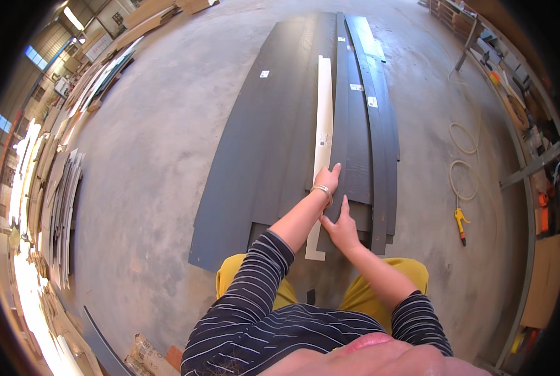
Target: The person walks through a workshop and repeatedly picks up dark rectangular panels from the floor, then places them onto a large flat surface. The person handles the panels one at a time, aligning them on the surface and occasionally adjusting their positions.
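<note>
A long narrow dark grey board strip [341, 116] runs away from me over a stack of dark panels. My left hand [327, 179], with bracelets at its wrist, is closed on the strip's left edge, its thumb over the top face. Closer to me, my right hand [341, 230] grips the same strip near its near end, thumb on the left and a finger pointing forward. The fingers' undersides are hidden. Just left of the strip lies a long thin white strip [324, 106] with a label, its near end passing beneath my hands.
Wide dark panels [261, 131] lie under the strips, with more dark strips [377, 138] at right. A yellow air blow gun [460, 227] and its coiled hose [463, 178] rest on the concrete floor [148, 156]. Stacked boards [63, 213] line the left; a cluttered shelf [531, 163] stands right.
</note>
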Demonstrator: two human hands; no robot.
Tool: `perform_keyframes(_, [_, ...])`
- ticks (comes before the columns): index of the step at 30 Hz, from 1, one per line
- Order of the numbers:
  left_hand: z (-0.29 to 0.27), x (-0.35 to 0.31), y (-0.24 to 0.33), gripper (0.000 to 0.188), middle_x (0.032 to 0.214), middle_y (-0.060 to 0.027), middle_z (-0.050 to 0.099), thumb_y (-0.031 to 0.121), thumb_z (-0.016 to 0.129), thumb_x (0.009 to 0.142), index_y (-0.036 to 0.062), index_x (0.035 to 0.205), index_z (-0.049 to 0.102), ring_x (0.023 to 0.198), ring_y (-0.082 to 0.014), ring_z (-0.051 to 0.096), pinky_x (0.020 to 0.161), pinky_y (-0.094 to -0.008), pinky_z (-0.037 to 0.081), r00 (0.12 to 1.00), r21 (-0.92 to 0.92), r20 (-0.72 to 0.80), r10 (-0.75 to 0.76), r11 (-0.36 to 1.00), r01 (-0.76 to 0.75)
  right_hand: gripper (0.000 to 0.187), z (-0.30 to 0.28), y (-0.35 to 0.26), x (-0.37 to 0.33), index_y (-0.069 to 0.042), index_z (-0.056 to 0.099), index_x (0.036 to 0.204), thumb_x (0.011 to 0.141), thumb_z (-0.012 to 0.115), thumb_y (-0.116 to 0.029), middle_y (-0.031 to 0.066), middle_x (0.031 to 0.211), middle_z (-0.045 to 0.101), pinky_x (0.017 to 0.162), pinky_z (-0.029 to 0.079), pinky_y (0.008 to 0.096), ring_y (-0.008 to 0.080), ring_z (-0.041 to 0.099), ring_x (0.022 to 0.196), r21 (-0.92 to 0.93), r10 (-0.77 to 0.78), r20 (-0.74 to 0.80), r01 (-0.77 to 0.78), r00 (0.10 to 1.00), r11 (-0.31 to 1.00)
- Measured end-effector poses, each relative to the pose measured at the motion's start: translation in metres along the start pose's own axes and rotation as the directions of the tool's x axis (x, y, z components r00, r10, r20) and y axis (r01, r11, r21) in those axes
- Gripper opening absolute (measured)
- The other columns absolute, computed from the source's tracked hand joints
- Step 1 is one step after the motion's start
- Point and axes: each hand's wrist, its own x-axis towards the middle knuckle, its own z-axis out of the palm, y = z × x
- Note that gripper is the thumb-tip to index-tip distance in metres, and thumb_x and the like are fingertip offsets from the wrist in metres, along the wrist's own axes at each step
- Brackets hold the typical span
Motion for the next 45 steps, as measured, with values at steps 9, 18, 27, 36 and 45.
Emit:
perform_keyframes(9, [-0.082,0.002,-0.006,0.056,0.103,-0.0299,0.057,0.046,0.045,0.088,-0.0076,0.101,0.053,0.099,-0.041,0.055,0.083,-0.0421,0.043,0.99,0.216,-0.13,0.051,0.976,-0.021,0.093,0.059,-0.032,0.016,0.003,0.01,0.138,0.077,0.067,-0.038,0.0304,0.101,0.057,0.077,0.046,0.0415,0.0431,0.056,0.094,0.105,-0.02,0.069,0.013,0.997,0.994])
perform_keyframes(18, [-0.168,0.03,-0.037,0.073,0.126,-0.0274,0.044,0.052,0.044,0.087,-0.009,0.126,0.039,0.12,-0.0348,0.042,0.1,-0.0372,0.034,0.995,0.402,-0.098,0.003,0.915,0.037,0.089,0.155,-0.069,0.033,0.002,0.01,0.138,0.078,0.064,-0.036,0.0314,0.112,0.051,0.083,0.044,0.044,0.044,0.052,0.1,0.194,0.028,0.053,-0.038,0.998,0.98])
perform_keyframes(27, [-0.19,0.084,-0.07,0.061,0.121,-0.0267,0.049,0.049,0.04,0.089,-0.0017,0.123,0.045,0.114,-0.0377,0.047,0.095,-0.0417,0.038,0.991,0.412,-0.13,-0.014,0.909,0.067,0.055,0.07,-0.018,0.064,0.002,0.044,0.124,0.08,0.061,-0.027,0.0227,0.122,0.048,0.1,0.033,0.0408,0.0348,0.042,0.117,0.041,-0.167,-0.06,0.169,0.984,0.985])
perform_keyframes(36, [-0.182,0.091,-0.095,0.043,0.104,-0.0187,0.055,0.038,0.048,0.086,0.0015,0.108,0.057,0.1,-0.0356,0.052,0.088,-0.0422,0.043,0.973,0.657,-0.12,0.197,0.751,-0.071,0.077,-0.069,0.103,0.003,0.0,0.033,0.131,0.075,0.065,-0.042,0.0239,0.123,0.045,0.092,0.038,0.043,0.0378,0.044,0.112,-0.499,0.219,-0.371,-0.393,0.902,0.772])
perform_keyframes(45, [-0.168,0.038,-0.077,0.04,0.107,-0.0218,0.052,0.025,0.057,0.081,0.0003,0.112,0.053,0.101,-0.0341,0.05,0.089,-0.041,0.041,0.867,0.579,-0.296,0.4,0.797,-0.17,0.082,-0.063,0.055,0.01,0.001,0.029,0.132,0.068,0.067,-0.034,0.0234,0.114,0.054,0.09,0.041,0.0373,0.0346,0.053,0.105,-0.169,0.248,-0.236,-0.29,0.94,0.942])
